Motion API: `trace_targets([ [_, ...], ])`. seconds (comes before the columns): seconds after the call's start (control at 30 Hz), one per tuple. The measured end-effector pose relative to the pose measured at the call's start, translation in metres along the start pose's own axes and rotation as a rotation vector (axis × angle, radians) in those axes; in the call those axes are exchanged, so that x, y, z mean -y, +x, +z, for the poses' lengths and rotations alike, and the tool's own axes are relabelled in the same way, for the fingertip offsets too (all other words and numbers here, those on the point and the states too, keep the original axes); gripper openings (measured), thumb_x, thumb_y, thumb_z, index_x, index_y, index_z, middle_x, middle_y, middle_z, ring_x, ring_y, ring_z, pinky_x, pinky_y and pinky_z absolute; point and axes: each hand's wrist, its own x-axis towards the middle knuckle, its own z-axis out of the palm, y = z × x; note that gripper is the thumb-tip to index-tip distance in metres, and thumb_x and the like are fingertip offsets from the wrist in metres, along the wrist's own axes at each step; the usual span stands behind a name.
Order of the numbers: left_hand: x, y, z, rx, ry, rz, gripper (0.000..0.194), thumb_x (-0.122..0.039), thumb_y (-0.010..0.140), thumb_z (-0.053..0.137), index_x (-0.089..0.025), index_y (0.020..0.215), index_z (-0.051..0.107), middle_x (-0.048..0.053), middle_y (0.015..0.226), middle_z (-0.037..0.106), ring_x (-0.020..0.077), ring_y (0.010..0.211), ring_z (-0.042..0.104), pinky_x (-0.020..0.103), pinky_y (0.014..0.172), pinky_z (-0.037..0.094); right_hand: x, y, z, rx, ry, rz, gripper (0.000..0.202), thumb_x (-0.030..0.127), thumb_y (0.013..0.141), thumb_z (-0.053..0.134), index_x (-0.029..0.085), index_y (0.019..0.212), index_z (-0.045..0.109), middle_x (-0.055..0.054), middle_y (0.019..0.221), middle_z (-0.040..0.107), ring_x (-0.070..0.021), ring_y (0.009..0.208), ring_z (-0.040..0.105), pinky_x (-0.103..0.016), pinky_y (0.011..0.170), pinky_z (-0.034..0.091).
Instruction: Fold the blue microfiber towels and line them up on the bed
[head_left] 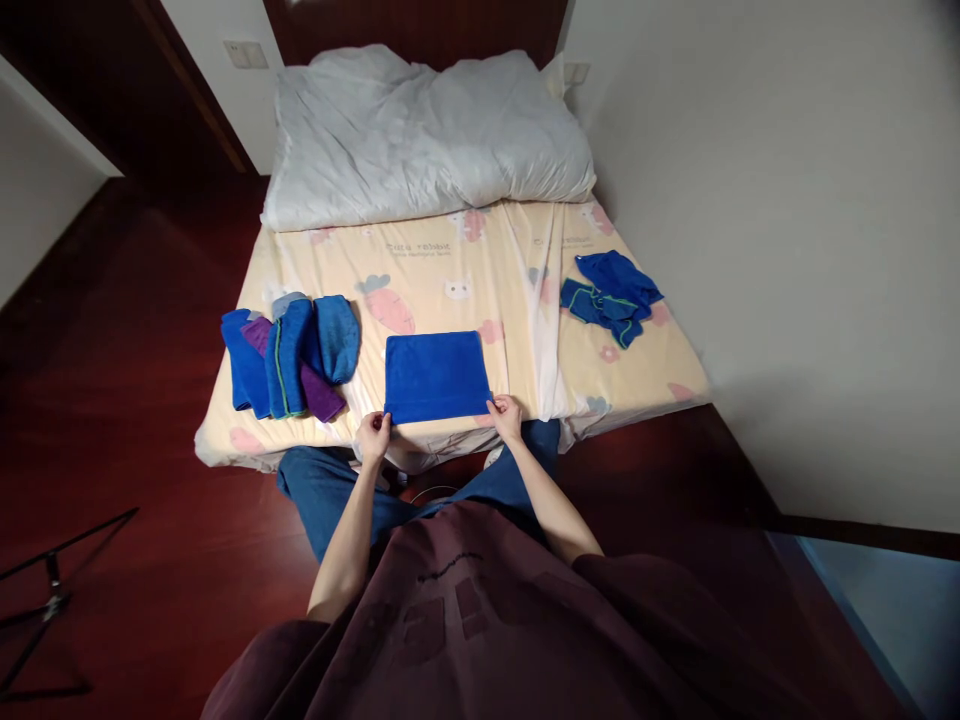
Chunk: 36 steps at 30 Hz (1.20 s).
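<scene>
A blue towel point(436, 375) lies flat in a rectangle at the near edge of the bed, in front of me. My left hand point(373, 437) pinches its near left corner. At the near right corner, the fingers of my right hand point(505, 416) are closed on the cloth. Left of the towel is a pile of folded cloths point(289, 355) in blue, purple and grey, one with a green edge. To the right, crumpled blue cloths point(613, 295) lie loosely together, some with green edging.
The bed point(450, 270) has a pale yellow sheet with carrot and rabbit prints. A grey-white quilt or pillow point(427, 140) lies across its far end. A wall point(787, 250) borders the right side. A black stand's legs point(52, 590) are on the dark red floor at left.
</scene>
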Motion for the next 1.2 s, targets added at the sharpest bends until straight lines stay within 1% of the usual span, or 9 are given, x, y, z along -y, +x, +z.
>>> trace_targets([
  [0.1, -0.003, -0.002, 0.0, -0.002, 0.006, 0.013, 0.033, -0.049, 0.089, 0.055, -0.019, 0.094, 0.068, 0.009, 0.09, 0.072, 0.0248, 0.084, 0.067, 0.039, 0.085, 0.055, 0.002, -0.001, 0.0, 0.007, -0.043, -0.016, 0.037, 0.054, 0.085, 0.062, 0.019, 0.095, 0.07, -0.011, 0.083, 0.076, -0.0248, 0.074, 0.071, -0.038, 0.077, 0.058],
  [0.17, -0.004, -0.008, -0.002, -0.024, -0.004, 0.042, 0.035, -0.046, 0.094, 0.051, -0.019, 0.109, 0.066, 0.01, 0.097, 0.071, 0.0239, 0.088, 0.068, 0.039, 0.087, 0.055, 0.005, -0.005, -0.002, 0.001, -0.086, -0.036, 0.04, 0.052, 0.091, 0.053, 0.018, 0.103, 0.07, -0.012, 0.091, 0.076, -0.025, 0.08, 0.071, -0.038, 0.081, 0.057],
  [0.3, -0.006, -0.026, -0.012, -0.057, 0.043, 0.258, 0.046, -0.04, 0.098, 0.049, -0.019, 0.139, 0.051, 0.016, 0.134, 0.06, 0.0268, 0.125, 0.059, 0.044, 0.107, 0.049, 0.018, -0.019, -0.009, -0.066, -0.2, -0.184, 0.047, 0.046, 0.099, 0.043, 0.016, 0.129, 0.064, -0.016, 0.119, 0.071, -0.0271, 0.111, 0.067, -0.043, 0.101, 0.052],
  [0.37, -0.007, -0.032, -0.017, 0.06, 0.102, 0.418, 0.047, -0.036, 0.099, 0.049, -0.019, 0.143, 0.05, 0.016, 0.147, 0.052, 0.0273, 0.14, 0.047, 0.046, 0.117, 0.041, 0.027, -0.026, -0.013, -0.013, -0.258, -0.327, 0.045, 0.041, 0.1, 0.044, 0.018, 0.135, 0.063, -0.016, 0.133, 0.065, -0.0267, 0.127, 0.059, -0.044, 0.111, 0.045],
  [0.47, -0.01, -0.03, -0.018, 0.275, 0.196, 0.549, 0.048, -0.028, 0.098, 0.047, -0.02, 0.145, 0.051, 0.013, 0.156, 0.047, 0.0266, 0.149, 0.037, 0.048, 0.124, 0.032, 0.036, -0.032, -0.013, 0.217, -0.345, -0.502, 0.043, 0.03, 0.099, 0.048, 0.022, 0.138, 0.062, -0.01, 0.145, 0.06, -0.0248, 0.138, 0.052, -0.044, 0.118, 0.039],
  [0.57, -0.013, -0.018, -0.012, 0.352, 0.28, 0.541, 0.055, -0.021, 0.094, 0.047, -0.018, 0.148, 0.049, 0.012, 0.159, 0.044, 0.0278, 0.153, 0.032, 0.051, 0.126, 0.026, 0.038, -0.031, -0.007, 0.339, -0.448, -0.517, 0.05, 0.026, 0.095, 0.052, 0.023, 0.145, 0.057, -0.009, 0.154, 0.053, -0.0267, 0.146, 0.044, -0.048, 0.12, 0.036],
  [0.73, -0.017, -0.005, -0.002, 0.382, 0.371, 0.54, 0.063, -0.016, 0.086, 0.052, -0.013, 0.15, 0.049, 0.016, 0.16, 0.042, 0.031, 0.153, 0.032, 0.052, 0.127, 0.023, 0.032, -0.026, 0.005, 0.333, -0.536, -0.473, 0.054, 0.023, 0.094, 0.053, 0.019, 0.147, 0.054, -0.012, 0.157, 0.048, -0.0281, 0.148, 0.041, -0.05, 0.12, 0.036],
  [0.9, -0.023, 0.0, -0.004, 0.386, 0.401, 0.515, 0.059, -0.005, 0.087, 0.041, -0.013, 0.144, 0.055, 0.018, 0.156, 0.047, 0.0314, 0.15, 0.037, 0.054, 0.124, 0.026, 0.032, -0.018, 0.011, 0.309, -0.546, -0.45, 0.058, 0.012, 0.087, 0.054, 0.018, 0.145, 0.057, -0.012, 0.153, 0.054, -0.0279, 0.145, 0.046, -0.05, 0.115, 0.039],
  [1.2, -0.019, -0.008, -0.017, 0.358, 0.423, 0.566, 0.057, -0.004, 0.087, 0.044, -0.02, 0.139, 0.06, 0.012, 0.151, 0.055, 0.0298, 0.144, 0.045, 0.051, 0.12, 0.032, 0.03, -0.024, -0.007, 0.264, -0.497, -0.428, 0.056, 0.007, 0.088, 0.046, 0.023, 0.139, 0.064, -0.005, 0.148, 0.059, -0.0283, 0.137, 0.049, -0.05, 0.114, 0.039],
])
